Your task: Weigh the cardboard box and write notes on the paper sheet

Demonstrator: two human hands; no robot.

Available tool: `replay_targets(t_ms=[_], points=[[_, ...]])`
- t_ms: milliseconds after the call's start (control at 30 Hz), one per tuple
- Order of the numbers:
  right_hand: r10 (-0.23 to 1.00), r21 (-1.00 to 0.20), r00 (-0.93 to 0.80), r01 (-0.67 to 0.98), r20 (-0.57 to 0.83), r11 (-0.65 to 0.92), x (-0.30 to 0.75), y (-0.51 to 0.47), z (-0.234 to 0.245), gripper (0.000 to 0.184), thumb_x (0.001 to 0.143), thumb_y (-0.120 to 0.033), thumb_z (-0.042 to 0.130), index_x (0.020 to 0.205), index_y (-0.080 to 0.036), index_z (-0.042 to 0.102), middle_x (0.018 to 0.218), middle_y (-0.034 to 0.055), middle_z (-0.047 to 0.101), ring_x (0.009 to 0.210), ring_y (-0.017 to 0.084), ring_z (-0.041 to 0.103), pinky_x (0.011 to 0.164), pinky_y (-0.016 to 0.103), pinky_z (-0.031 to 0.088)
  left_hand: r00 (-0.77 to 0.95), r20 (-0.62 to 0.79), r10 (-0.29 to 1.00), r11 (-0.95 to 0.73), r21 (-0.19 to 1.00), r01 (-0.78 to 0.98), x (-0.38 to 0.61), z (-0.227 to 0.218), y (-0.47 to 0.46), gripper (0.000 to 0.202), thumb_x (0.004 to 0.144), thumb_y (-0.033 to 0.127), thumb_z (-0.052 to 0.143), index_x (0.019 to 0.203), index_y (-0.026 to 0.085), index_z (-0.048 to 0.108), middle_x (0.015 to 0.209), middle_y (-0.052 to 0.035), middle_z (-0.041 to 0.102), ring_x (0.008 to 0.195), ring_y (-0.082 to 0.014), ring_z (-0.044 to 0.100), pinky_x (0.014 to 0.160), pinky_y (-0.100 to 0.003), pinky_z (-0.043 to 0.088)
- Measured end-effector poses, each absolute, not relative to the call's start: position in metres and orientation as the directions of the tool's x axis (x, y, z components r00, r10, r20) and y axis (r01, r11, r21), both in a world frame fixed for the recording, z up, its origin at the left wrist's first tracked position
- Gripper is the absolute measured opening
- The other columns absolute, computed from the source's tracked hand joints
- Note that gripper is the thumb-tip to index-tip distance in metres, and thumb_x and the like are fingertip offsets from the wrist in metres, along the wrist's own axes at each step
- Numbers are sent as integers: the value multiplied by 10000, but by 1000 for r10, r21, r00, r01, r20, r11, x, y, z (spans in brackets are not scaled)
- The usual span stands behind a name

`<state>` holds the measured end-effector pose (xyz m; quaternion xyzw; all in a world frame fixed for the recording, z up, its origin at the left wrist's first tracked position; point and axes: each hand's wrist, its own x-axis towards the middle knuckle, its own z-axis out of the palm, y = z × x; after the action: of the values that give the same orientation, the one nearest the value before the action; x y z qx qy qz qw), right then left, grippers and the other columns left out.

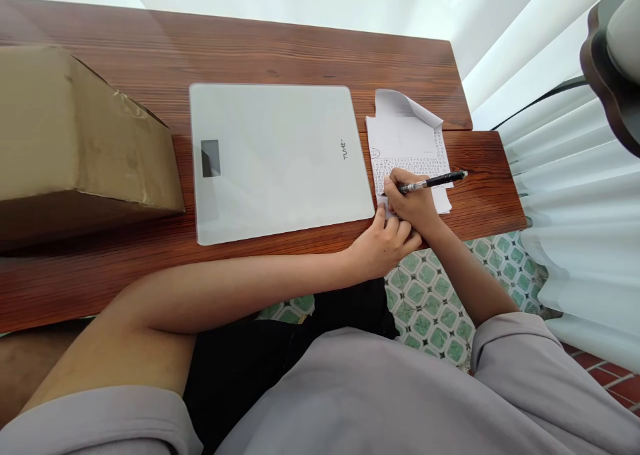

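Nearest, below the counter (210, 51) edge, gray sleeves (510, 338) and dark pants (240, 368) over a green-and-white tiled floor (430, 301). Left hand (384, 247) is at the counter's near edge, fingers loosely curled, index fingertip at the near edge of the paper sheets (401, 135); can't tell if it's pinching or just pressing. Right hand (413, 201), right next to it, is closed around a black-and-clear pen (434, 181) in a writing grip, tip down by the sheets' near left part, barrel slanting off to the right. Sheets lie on the counter's right part, just right of the white glass scale (280, 161); printed-looking rows of chars fill the lower half, too small to read. For neat writing, prob. best to keep left fingers firm on the paper w/o crowding the tip, b/c a loose stack could slide, esp. this near the edge. Light pressure, short strokes, wrist supported; shifting the stack a bit farther in would give more hand room. Far end of the top sheet curls up, so flattening it might help too. Cardboard box (117, 151) sits well left, outta the way; white curtain (555, 228) hangs off to the right.
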<state>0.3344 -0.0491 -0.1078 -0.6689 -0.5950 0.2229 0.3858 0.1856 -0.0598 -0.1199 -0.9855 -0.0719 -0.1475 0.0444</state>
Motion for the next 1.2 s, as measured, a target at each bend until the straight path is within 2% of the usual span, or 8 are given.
replay_targets(t_ms=[333, 467, 600, 733, 833, 933, 1067, 1200], points=[[962, -779, 209, 627, 177, 7, 335, -49, -109, 340, 930, -242, 512, 629, -204, 357, 482, -61, 407, 451, 78, 387, 503, 268, 332, 954, 274, 124, -987, -63, 147, 186, -121, -59, 362, 923, 164, 414, 1241, 119, 582, 1011, -116, 645, 900, -279, 649, 1046, -612, 444], [959, -845, 240, 535, 151, -1, 335, -51, -109, 329, 942, -270, 523, 646, -209, 394, 469, -66, 452, 409, 81, 440, 467, 250, 369, 958, 258, 123, -987, -67, 144, 187, -120, -60, 395, 923, 159, 406, 1281, 114, 568, 1045, -123, 650, 896, -275, 644, 1048, -619, 437], [789, -880, 518, 471, 330, 58, 345, -51, -108, 342, 996, -404, 497, 715, -222, 428, 449, -78, 455, 356, 88, 436, 425, 244, 356, 969, 215, 121, -989, -60, 137, 186, -117, -60, 462, 946, 157, 376, 1380, 84, 514, 1025, -115, 641, 852, -250, 621, 1051, -642, 421], [617, -737, 584, 676, 527, -10, 360, -47, -105, 330, 984, -485, 550, 804, -212, 501, 558, -45, 498, 471, 115, 513, 536, 289, 407, 978, 174, 114, -991, -50, 125, 185, -113, -59, 467, 967, 171, 372, 1408, 94, 503, 1043, -121, 638, 853, -240, 604, 1054, -638, 410], [634, -596, 522, 795, 571, -118, 367, -46, -104, 248, 968, -444, 589, 937, -202, 631, 798, 32, 637, 672, 144, 575, 701, 323, 465, 980, 161, 116, -991, -45, 125, 184, -112, -59, 464, 969, 179, 374, 1405, 93, 506, 1058, -126, 635, 857, -241, 596, 1059, -642, 401], [684, -591, 508, 795, 523, -138, 372, -46, -106, 223, 942, -341, 602, 1092, -189, 662, 964, 56, 689, 766, 160, 612, 735, 323, 504, 977, 175, 122, -990, -50, 132, 185, -112, -60, 478, 969, 163, 340, 1412, 82, 499, 1069, -127, 631, 874, -246, 600, 1057, -643, 399], [711, -606, 536, 772, 455, -194, 376, -42, -112, 314, 883, -203, 576, 1185, -159, 649, 973, 77, 705, 786, 169, 653, 755, 327, 548, 980, 159, 122, -989, -63, 134, 185, -114, -61, 489, 970, 166, 334, 1427, 78, 482, 1085, -141, 627, 893, -254, 595, 1056, -643, 384], [682, -647, 597, 726, 423, -234, 381, -39, -117, 336, 860, -180, 583, 1183, -130, 663, 937, 100, 727, 780, 180, 681, 788, 347, 576, 982, 153, 114, -989, -81, 128, 185, -116, -61, 493, 975, 221, 365, 1435, 79, 470, 1116, -159, 619, 912, -266, 589, 1053, -647, 376]])
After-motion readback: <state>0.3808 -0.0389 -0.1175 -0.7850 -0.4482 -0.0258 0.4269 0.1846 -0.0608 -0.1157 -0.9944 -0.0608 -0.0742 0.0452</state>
